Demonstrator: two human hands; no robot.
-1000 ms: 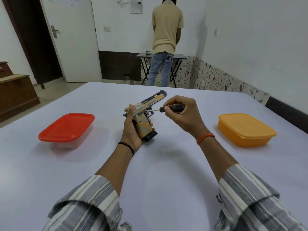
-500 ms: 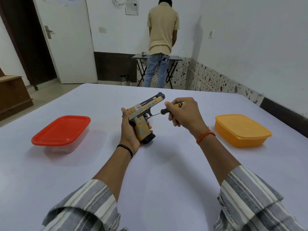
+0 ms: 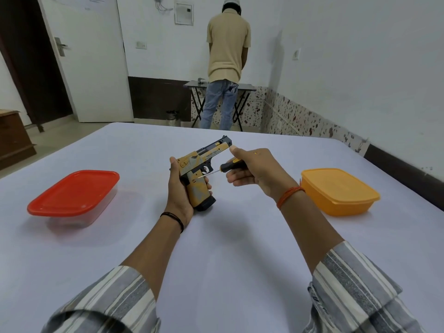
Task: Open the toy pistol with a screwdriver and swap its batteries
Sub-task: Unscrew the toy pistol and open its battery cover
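— Where's the toy pistol?

— Centre of the frame. My left hand is wrapped round its grip, butt near the surface, barrel slanting up to the right.

— And the right?

— My right hand pinches the screwdriver, its tip pointing left, just at the grip's side.

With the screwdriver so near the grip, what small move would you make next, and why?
Probably seat the tip of the black-and-yellow screwdriver, pinched in the right hand, on the tan toy pistol gripped by the left hand: the tip looks just short of the grip.
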